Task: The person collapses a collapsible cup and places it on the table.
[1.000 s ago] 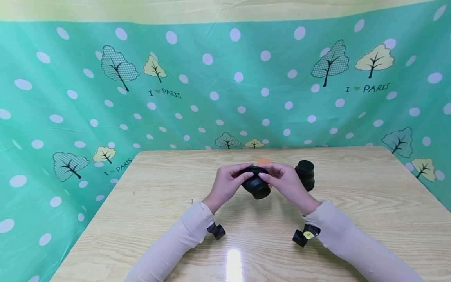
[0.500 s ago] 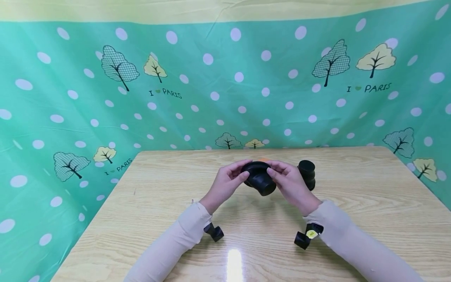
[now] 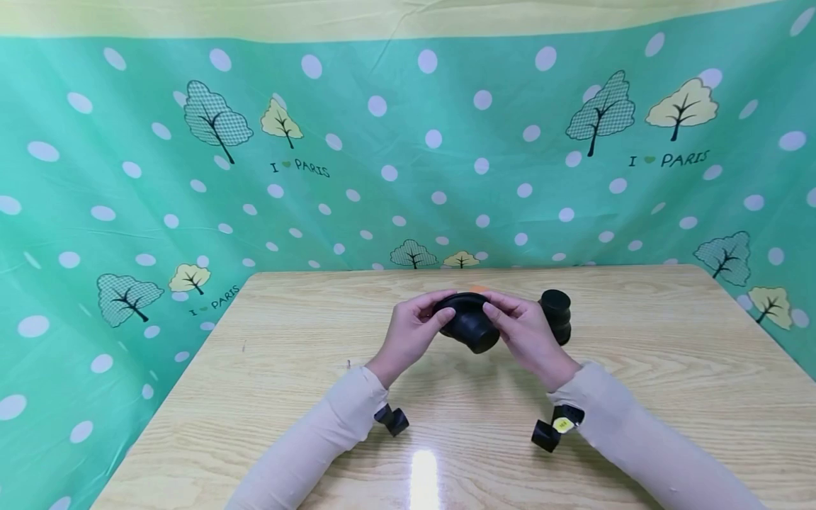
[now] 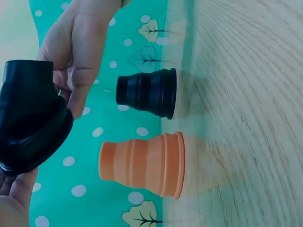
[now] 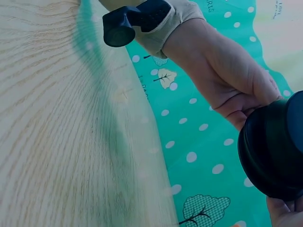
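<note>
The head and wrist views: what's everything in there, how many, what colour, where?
held cup: one, black, tilted above the table, between both hands
standing cup: one, black, rim down on the table
orange cup: one, orange, rim down left of the standing cup
table: one, pale wood grain, under the cups
backdrop cloth: one, green with pale dots and trees, behind the table
wrist cameras: two, black, one per wrist
label: one, yellow, on right wrist gear
sleeves: two, beige, on both forearms
left hand: one, bare, gripping the held cup's left side
right hand: one, bare, gripping its right side
</note>
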A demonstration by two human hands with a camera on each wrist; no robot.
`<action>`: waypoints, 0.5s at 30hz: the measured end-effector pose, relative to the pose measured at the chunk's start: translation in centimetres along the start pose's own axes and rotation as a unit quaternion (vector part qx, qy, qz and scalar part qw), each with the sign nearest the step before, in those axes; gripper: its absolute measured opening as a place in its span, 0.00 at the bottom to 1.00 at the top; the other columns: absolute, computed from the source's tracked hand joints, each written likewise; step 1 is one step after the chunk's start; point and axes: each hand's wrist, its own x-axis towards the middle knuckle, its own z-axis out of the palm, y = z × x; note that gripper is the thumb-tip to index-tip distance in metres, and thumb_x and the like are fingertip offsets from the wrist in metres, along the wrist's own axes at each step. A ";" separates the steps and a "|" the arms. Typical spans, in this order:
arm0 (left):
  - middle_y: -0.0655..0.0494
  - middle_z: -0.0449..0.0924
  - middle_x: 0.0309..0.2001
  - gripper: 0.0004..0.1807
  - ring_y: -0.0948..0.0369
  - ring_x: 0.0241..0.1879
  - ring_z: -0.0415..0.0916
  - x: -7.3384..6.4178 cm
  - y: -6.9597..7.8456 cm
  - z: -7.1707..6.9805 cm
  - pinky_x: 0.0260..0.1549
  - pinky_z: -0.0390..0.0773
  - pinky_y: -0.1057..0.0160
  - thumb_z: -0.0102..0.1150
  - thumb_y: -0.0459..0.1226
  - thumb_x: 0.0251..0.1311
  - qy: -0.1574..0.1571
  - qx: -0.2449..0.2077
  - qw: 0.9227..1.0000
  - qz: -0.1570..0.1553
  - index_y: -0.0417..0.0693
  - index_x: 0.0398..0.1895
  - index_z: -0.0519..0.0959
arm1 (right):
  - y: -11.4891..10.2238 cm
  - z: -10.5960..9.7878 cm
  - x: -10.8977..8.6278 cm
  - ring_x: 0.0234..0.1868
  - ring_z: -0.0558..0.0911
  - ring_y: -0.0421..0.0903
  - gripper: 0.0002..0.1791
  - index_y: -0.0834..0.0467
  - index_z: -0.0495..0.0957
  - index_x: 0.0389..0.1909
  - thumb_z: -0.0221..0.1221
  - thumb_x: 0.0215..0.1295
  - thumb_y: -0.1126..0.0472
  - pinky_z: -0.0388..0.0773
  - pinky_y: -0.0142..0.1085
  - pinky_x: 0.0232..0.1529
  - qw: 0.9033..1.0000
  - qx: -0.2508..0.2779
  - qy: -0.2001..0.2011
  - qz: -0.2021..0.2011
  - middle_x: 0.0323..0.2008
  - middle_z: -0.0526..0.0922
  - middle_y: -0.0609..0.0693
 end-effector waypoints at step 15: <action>0.40 0.80 0.49 0.16 0.58 0.42 0.80 -0.5 2.5 0.0 0.37 0.79 0.70 0.55 0.32 0.64 -0.014 0.031 0.999 -0.002 0.32 0.53 0.77 | 0.3 -0.2 -0.3 0.44 0.80 0.33 0.11 0.53 0.82 0.47 0.55 0.68 0.64 0.77 0.23 0.41 0.998 -0.021 0.050 0.037 0.42 0.83 0.38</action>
